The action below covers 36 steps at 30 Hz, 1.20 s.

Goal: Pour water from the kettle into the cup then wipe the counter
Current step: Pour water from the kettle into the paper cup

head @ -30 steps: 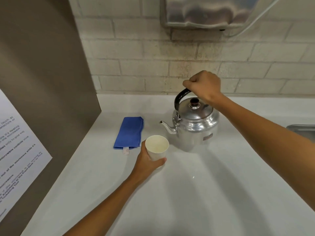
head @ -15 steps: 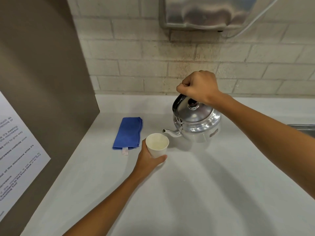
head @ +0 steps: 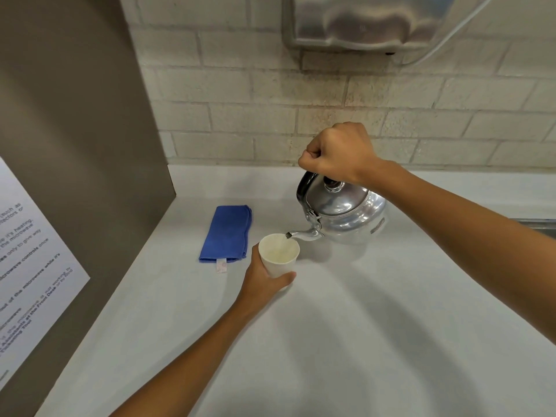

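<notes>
Head view, two hands, left (head: 262, 276), right (head: 338, 152), one kettle (head: 343, 210), one cup (head: 279, 254), one cloth (head: 227, 233)

A pale brick wall (head: 270, 121) runs along the back, its blocks stained brownish near the middle. High on it hangs a shiny metal dispenser (head: 376, 22) — only its lower part shows, with a thin white cable (head: 451, 34) curving off its right side. At left stands a grey-brown panel (head: 75, 130), and a white printed notice (head: 27, 260) is fixed to it — the text too small to read. A metal sink edge (head: 538, 223) peeks in at far right.
</notes>
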Each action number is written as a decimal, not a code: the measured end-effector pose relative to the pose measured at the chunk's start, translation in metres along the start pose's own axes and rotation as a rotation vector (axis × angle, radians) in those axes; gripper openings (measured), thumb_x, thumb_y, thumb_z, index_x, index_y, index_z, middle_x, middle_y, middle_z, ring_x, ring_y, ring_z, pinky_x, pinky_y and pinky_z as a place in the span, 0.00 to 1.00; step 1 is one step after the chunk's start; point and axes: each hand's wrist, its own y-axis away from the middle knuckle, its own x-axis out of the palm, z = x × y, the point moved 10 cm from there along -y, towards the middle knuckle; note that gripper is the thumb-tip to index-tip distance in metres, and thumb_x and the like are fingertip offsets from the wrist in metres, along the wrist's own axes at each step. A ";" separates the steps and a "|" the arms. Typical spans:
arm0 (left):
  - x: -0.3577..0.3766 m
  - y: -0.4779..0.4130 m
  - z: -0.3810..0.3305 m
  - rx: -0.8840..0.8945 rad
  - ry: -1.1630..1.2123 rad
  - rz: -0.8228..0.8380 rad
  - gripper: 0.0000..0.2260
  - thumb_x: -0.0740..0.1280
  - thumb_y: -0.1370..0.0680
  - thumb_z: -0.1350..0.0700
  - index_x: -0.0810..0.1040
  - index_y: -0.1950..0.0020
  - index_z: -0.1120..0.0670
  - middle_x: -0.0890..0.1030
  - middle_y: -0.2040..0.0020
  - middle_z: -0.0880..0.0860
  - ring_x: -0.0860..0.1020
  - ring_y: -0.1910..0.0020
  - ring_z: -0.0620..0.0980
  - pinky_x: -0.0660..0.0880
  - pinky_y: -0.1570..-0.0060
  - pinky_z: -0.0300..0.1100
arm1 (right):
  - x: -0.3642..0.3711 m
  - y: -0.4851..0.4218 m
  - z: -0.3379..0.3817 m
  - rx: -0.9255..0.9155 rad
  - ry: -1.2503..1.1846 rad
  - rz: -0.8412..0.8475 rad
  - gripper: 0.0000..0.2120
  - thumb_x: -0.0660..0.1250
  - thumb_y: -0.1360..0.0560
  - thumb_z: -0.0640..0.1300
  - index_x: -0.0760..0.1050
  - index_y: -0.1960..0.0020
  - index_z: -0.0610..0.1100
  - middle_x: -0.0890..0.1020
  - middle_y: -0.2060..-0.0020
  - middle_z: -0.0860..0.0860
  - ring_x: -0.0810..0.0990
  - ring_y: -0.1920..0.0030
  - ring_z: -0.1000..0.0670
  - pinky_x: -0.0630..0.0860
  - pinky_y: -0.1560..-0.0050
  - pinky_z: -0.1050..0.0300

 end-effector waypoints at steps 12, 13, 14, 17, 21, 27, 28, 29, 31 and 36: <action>-0.001 0.003 0.002 -0.013 0.005 0.003 0.34 0.77 0.35 0.57 0.59 0.39 0.45 0.70 0.42 0.49 0.70 0.44 0.49 0.69 0.51 0.36 | 0.001 0.000 0.011 -0.040 0.034 0.042 0.19 0.60 0.35 0.41 0.54 0.79 0.46 0.55 0.82 0.53 0.52 0.78 0.52 0.52 0.73 0.62; -0.001 0.003 0.003 -0.014 0.004 0.002 0.34 0.77 0.35 0.58 0.59 0.39 0.45 0.70 0.42 0.48 0.70 0.44 0.49 0.69 0.50 0.38 | 0.001 0.000 0.011 -0.042 0.032 0.043 0.19 0.60 0.35 0.41 0.54 0.79 0.46 0.55 0.82 0.53 0.52 0.78 0.53 0.52 0.73 0.62; -0.001 0.003 0.003 -0.014 0.001 0.002 0.34 0.77 0.35 0.58 0.58 0.39 0.45 0.70 0.43 0.48 0.70 0.44 0.49 0.69 0.50 0.37 | 0.001 0.001 0.011 -0.044 0.032 0.043 0.19 0.60 0.35 0.41 0.54 0.79 0.46 0.55 0.82 0.53 0.52 0.78 0.53 0.52 0.73 0.62; -0.001 0.004 0.003 -0.014 -0.005 -0.003 0.34 0.76 0.35 0.57 0.58 0.41 0.43 0.69 0.44 0.47 0.70 0.46 0.48 0.68 0.55 0.32 | 0.001 0.000 0.012 -0.052 0.046 0.048 0.19 0.60 0.35 0.42 0.54 0.79 0.46 0.54 0.82 0.53 0.52 0.77 0.52 0.53 0.73 0.61; -0.001 0.004 0.004 -0.017 0.002 -0.003 0.34 0.76 0.35 0.58 0.58 0.40 0.43 0.70 0.43 0.47 0.70 0.45 0.48 0.69 0.51 0.38 | 0.001 -0.001 0.013 -0.063 0.055 0.054 0.19 0.60 0.34 0.42 0.54 0.78 0.46 0.55 0.81 0.52 0.54 0.77 0.51 0.53 0.73 0.61; 0.000 0.004 0.004 -0.010 0.011 -0.004 0.34 0.76 0.35 0.58 0.59 0.39 0.44 0.70 0.44 0.47 0.70 0.46 0.47 0.69 0.55 0.31 | 0.000 -0.002 0.016 -0.075 0.053 0.053 0.17 0.61 0.34 0.42 0.57 0.78 0.45 0.55 0.81 0.52 0.54 0.77 0.51 0.55 0.72 0.61; 0.000 0.004 0.004 -0.009 0.015 -0.002 0.34 0.76 0.35 0.58 0.59 0.40 0.44 0.69 0.44 0.47 0.70 0.46 0.47 0.69 0.57 0.28 | 0.000 -0.002 0.016 -0.078 0.052 0.052 0.17 0.61 0.34 0.42 0.57 0.78 0.45 0.55 0.81 0.53 0.53 0.77 0.51 0.54 0.72 0.61; 0.000 0.004 0.004 -0.009 0.018 0.000 0.33 0.76 0.35 0.58 0.58 0.40 0.43 0.69 0.44 0.47 0.70 0.46 0.46 0.69 0.59 0.28 | 0.000 -0.002 0.017 -0.082 0.051 0.052 0.17 0.61 0.34 0.42 0.56 0.78 0.46 0.55 0.81 0.53 0.53 0.77 0.51 0.54 0.72 0.61; 0.000 0.004 0.005 -0.007 0.022 -0.001 0.33 0.76 0.35 0.58 0.58 0.40 0.44 0.69 0.43 0.47 0.70 0.46 0.47 0.69 0.59 0.27 | 0.000 -0.003 0.018 -0.089 0.048 0.052 0.18 0.61 0.34 0.42 0.55 0.78 0.46 0.55 0.82 0.53 0.52 0.77 0.52 0.53 0.73 0.62; 0.001 0.004 0.004 -0.007 0.019 0.003 0.34 0.76 0.34 0.58 0.58 0.39 0.44 0.69 0.42 0.48 0.70 0.44 0.47 0.70 0.60 0.27 | -0.002 -0.003 0.020 -0.099 0.052 0.049 0.19 0.61 0.35 0.42 0.54 0.78 0.46 0.54 0.82 0.53 0.52 0.78 0.52 0.53 0.73 0.62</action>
